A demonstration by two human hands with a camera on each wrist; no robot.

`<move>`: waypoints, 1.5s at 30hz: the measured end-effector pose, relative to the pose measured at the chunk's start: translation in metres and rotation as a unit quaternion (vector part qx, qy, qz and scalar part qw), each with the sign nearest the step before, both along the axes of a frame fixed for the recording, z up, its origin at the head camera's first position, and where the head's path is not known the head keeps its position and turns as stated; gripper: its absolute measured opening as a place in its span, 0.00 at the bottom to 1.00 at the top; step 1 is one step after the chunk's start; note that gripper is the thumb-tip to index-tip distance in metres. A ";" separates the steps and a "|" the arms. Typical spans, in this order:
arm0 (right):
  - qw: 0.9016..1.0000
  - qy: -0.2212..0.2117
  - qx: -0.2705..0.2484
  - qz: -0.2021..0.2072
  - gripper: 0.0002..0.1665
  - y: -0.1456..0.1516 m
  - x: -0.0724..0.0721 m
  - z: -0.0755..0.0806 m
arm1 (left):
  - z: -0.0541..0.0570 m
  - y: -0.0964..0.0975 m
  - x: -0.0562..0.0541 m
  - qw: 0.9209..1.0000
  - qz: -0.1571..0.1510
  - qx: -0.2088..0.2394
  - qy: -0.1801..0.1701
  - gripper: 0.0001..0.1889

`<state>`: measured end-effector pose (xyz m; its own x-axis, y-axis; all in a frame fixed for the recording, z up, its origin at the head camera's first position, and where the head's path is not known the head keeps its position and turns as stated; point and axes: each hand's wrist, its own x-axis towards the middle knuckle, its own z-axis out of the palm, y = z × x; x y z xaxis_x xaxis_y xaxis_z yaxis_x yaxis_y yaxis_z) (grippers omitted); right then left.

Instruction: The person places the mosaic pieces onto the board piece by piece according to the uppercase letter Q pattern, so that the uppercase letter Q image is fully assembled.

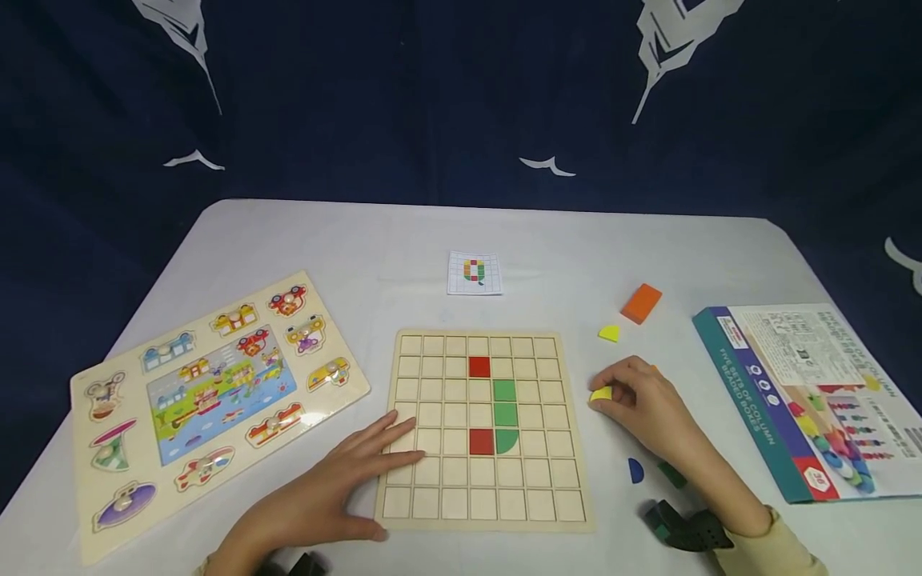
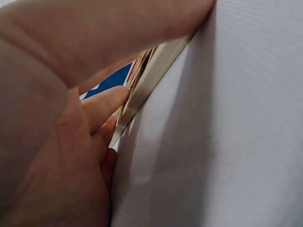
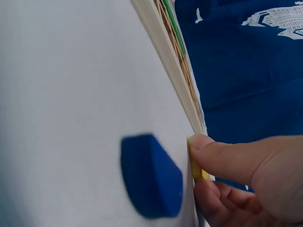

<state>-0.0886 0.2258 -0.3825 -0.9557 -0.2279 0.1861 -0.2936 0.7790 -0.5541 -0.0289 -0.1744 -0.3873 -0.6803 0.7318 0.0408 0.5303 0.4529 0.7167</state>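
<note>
A wooden grid board point(image 1: 513, 505) lies in the middle of the table, with two red squares point(image 1: 479, 367), two green squares and a green quarter-round piece point(image 1: 507, 441) in its cells. My left hand point(image 1: 327, 488) rests along the board's left edge with fingers spread, some fingertips over its outer cells. To the right of the board, my right hand point(image 1: 644, 412) pinches a small yellow block point(image 1: 601, 394) between thumb and fingers. The right wrist view shows this yellow block point(image 3: 195, 165) low by the white tabletop, partly hidden by the thumb.
Near my right hand lie another yellow piece point(image 1: 609, 333), an orange block point(image 1: 641, 304), a blue half-round point(image 1: 635, 470) and a dark green piece point(image 1: 672, 474). Behind the board is a pattern card point(image 1: 474, 274). A picture puzzle point(image 1: 216, 408) lies left, a box point(image 1: 807, 400) right.
</note>
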 end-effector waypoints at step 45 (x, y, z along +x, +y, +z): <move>0.956 -0.172 -0.229 0.055 0.09 -0.016 -0.018 0.018 | -0.002 0.002 0.001 1.000 0.007 0.002 0.003 0.45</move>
